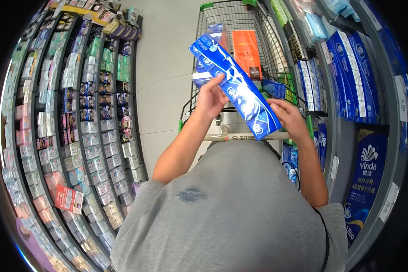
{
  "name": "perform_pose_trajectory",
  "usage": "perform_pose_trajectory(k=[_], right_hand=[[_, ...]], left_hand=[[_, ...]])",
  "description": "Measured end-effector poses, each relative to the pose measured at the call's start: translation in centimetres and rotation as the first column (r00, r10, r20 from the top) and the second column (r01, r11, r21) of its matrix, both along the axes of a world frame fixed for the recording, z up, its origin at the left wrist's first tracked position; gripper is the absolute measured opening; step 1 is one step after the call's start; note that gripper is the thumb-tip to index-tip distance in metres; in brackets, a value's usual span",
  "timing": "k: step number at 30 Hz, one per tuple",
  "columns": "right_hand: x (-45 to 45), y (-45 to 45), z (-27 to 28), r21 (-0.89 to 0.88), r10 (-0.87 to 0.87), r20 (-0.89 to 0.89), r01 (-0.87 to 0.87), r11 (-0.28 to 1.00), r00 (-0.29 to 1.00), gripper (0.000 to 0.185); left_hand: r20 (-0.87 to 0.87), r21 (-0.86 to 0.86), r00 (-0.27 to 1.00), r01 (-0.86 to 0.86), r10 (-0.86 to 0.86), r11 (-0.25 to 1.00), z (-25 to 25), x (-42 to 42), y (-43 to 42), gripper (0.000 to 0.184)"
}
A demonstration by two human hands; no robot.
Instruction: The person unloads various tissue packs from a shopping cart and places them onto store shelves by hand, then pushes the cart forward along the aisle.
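A long blue plastic-wrapped tissue pack with white swirls is held tilted in front of my chest, over the handle end of a shopping cart. My left hand is closed around its left edge, with the thumb on top. At the lower right end, my right hand grips the pack's edge with its fingers. Behind the pack, an orange packet lies in the cart. More blue packs are partly hidden beneath and beside it.
The cart's handle bar runs just in front of my body. Shelves of small hanging packets line the left side. On the right, a shelf holds blue tissue packs, above a blue Vinda box. Tiled floor shows between.
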State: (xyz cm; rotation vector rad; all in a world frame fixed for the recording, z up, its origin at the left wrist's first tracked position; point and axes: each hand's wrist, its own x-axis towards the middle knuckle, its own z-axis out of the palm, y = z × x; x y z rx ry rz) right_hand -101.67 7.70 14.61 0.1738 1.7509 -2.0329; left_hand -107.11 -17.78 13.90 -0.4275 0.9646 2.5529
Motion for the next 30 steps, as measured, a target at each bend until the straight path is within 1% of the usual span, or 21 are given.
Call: perform_pose_trajectory(k=[1, 2, 5, 7, 11, 13, 14, 15, 17, 18, 19, 21, 22, 23, 25, 26, 27, 28, 29, 30], right_hand=[[-0.2, -0.7, -0.2, -0.079, 0.051, 0.135, -0.04, 0.996, 0.99, 0.039], [-0.2, -1.4, 0.0, -0.088, 0.067, 0.093, -0.059, 0.994, 0.993, 0.039], [-0.8, -2.9, -0.1, -0.093, 0.158, 0.128, -0.147, 0.985, 0.979, 0.042], [-1.3, -3.9, 0.4, -0.085, 0.193, 0.136, -0.182, 0.98, 0.972, 0.043], [-2.6, -5.8, 1.2, -0.074, 0.253, 0.093, -0.247, 0.966, 0.963, 0.043], [-2.8, -7.2, 1.6, -0.028, 0.254, -0.075, -0.257, 0.966, 0.964, 0.046], [-2.8, -8.0, 0.7, -0.023, 0.267, -0.121, -0.271, 0.962, 0.956, 0.053], [-3.0, -8.7, 1.5, 0.13, 0.352, -0.19, -0.332, 0.934, 0.916, 0.067], [-2.8, -10.5, 2.8, 0.278, 0.336, -0.372, -0.242, 0.93, 0.865, 0.079], [-2.9, -11.1, 3.2, 0.285, 0.317, -0.455, -0.201, 0.937, 0.832, 0.093], [-3.0, -11.9, 3.4, 0.194, 0.237, -0.507, -0.158, 0.968, 0.829, 0.091], [-4.0, -12.0, 2.7, 0.033, 0.206, -0.431, -0.213, 0.976, 0.879, 0.081], [-4.0, -12.1, 3.2, -0.085, 0.157, -0.352, -0.199, 0.976, 0.923, 0.068], [-4.6, -11.5, 3.0, -0.109, 0.193, -0.298, -0.234, 0.966, 0.935, 0.057], [-5.0, -11.7, 2.0, -0.446, 0.142, -0.05, -0.149, 0.882, 0.989, 0.045], [-5.2, -11.8, 1.8, -0.503, 0.137, 0.059, -0.089, 0.86, 0.989, 0.041], [-5.3, -12.2, 2.2, -0.551, 0.136, 0.168, -0.021, 0.834, 0.976, 0.038], [-5.6, -12.5, 2.3, -0.438, 0.106, 0.197, -0.009, 0.899, 0.975, 0.038], [-5.5, -12.6, 2.2, -0.436, 0.102, 0.202, -0.004, 0.9, 0.974, 0.038], [-5.4, -12.7, 1.9, -0.345, 0.128, 0.14, -0.073, 0.936, 0.982, 0.039]], left_hand=[[-0.023, 0.001, 1.0, 0.005, -0.005, 1.0, 0.1, 0.2, -0.4, 0.032], [-0.035, -0.016, 0.999, -0.007, 0.007, 1.0, 0.2, 0.3, -0.8, 0.033], [-0.057, -0.018, 0.998, -0.003, 0.002, 1.0, -0.2, 0.7, -2.4, 0.034], [-0.06, -0.001, 0.997, -0.039, 0.038, 0.999, 0.0, 1.1, -3.4, 0.035], [-0.047, 0.002, 0.988, -0.148, 0.148, 0.989, -0.1, 2.2, -5.3, 0.037], [-0.051, -0.055, 0.986, -0.162, 0.16, 0.985, -0.4, 2.8, -6.2, 0.038], [-0.078, -0.11, 0.984, -0.167, 0.159, 0.98, -0.5, 3.2, -6.3, 0.042], [-0.076, -0.112, 0.982, -0.18, 0.172, 0.977, 0.2, 3.5, -6.1, 0.042], [-0.167, -0.06, 0.973, -0.169, 0.157, 0.984, 1.6, 4.2, -5.6, 0.043], [-0.164, -0.086, 0.977, -0.151, 0.135, 0.985, 2.2, 4.4, -5.6, 0.047], [-0.198, -0.017, 0.975, -0.107, 0.102, 0.994, 2.3, 4.7, -5.8, 0.045], [-0.316, -0.164, 0.949, -0.06, 0.005, 0.985, 2.7, 5.0, -5.8, 0.043], [-0.276, -0.204, 0.961, -0.048, -0.01, 0.978, 2.8, 4.9, -5.8, 0.053], [-0.278, -0.202, 0.961, -0.056, -0.003, 0.978, 2.4, 4.8, -5.4, 0.053], [-0.28, -0.41, 0.959, -0.09, -0.032, 0.908, 1.7, 4.8, -4.4, 0.063], [-0.196, -0.327, 0.979, -0.008, -0.059, 0.945, 1.5, 4.9, -4.3, 0.07], [-0.2, -0.293, 0.977, 0.019, -0.08, 0.956, 1.3, 5.2, -4.0, 0.065], [-0.146, -0.247, 0.985, 0.049, -0.087, 0.968, 1.2, 5.4, -3.7, 0.062], [-0.09, -0.199, 0.991, 0.076, -0.095, 0.977, 1.2, 5.6, -3.5, 0.059], [-0.077, -0.164, 0.993, 0.074, -0.087, 0.984, 1.2, 5.6, -3.5, 0.056]])
